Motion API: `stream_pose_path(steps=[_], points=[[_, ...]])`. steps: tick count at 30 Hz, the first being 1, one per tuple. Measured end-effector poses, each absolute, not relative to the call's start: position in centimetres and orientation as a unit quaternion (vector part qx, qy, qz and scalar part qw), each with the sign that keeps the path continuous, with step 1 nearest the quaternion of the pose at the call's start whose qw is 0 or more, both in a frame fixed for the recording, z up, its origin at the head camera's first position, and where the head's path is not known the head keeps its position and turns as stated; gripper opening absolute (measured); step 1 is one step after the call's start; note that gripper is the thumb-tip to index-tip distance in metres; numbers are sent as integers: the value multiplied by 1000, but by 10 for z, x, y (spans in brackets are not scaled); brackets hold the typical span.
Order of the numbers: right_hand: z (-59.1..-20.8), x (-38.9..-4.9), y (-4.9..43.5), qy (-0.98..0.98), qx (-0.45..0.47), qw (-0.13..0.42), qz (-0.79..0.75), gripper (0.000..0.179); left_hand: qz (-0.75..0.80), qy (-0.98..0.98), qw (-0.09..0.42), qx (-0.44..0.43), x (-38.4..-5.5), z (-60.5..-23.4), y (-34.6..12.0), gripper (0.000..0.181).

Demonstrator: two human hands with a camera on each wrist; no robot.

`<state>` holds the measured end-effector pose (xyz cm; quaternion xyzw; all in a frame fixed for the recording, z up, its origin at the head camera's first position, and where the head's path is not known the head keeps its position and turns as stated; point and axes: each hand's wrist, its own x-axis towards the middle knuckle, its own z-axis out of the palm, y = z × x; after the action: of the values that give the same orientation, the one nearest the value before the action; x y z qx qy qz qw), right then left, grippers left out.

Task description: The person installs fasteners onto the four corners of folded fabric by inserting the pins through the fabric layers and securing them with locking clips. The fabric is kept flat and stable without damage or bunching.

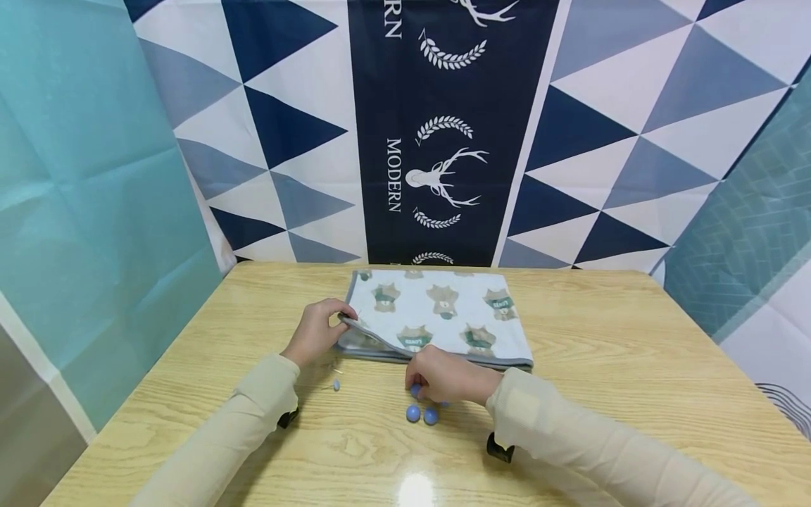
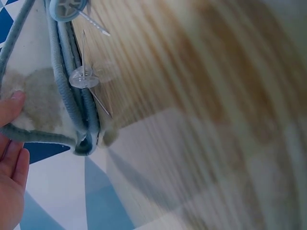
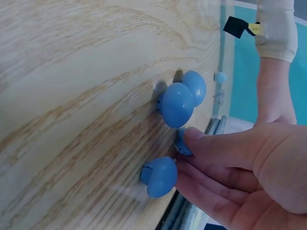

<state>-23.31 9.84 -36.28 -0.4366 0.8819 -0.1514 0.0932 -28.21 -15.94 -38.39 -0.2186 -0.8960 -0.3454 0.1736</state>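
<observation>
A folded white blanket (image 1: 443, 303) with grey edging and a bear print lies at the back of the table. My left hand (image 1: 317, 327) pinches its near-left top edge between thumb and fingers, lifting that edge off the layers below. My right hand (image 1: 446, 373) is at the blanket's front edge, thumb and fingertips pinching a blue mushroom-shaped clip (image 3: 182, 142). Another blue clip (image 3: 162, 177) sits right by those fingers. Two more blue clips, one of them a domed clip (image 1: 413, 413), stand on the wood nearer me.
Beside the blanket's left corner lie a clear disc (image 2: 84, 77) with thin pins and a light-blue cap (image 2: 68, 9) with a pin. The wooden table (image 1: 602, 331) reaches back to a patterned curtain (image 1: 279, 127). Teal sheeting (image 1: 95, 176) hangs at the left.
</observation>
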Motion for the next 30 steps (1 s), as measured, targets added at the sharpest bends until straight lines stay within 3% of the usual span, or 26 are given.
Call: stream_pose_path(steps=[11, 19, 30], points=[[-361, -238, 95, 876, -442, 90, -173, 17, -345, -899, 167, -213, -280, -383, -159, 15], [-351, -254, 90, 864, -445, 30, -232, 13, -344, -898, 170, -213, -282, -380, -159, 15], [-344, -270, 77, 878, -404, 14, -257, 15, -348, -901, 157, -206, -277, -381, -155, 15]])
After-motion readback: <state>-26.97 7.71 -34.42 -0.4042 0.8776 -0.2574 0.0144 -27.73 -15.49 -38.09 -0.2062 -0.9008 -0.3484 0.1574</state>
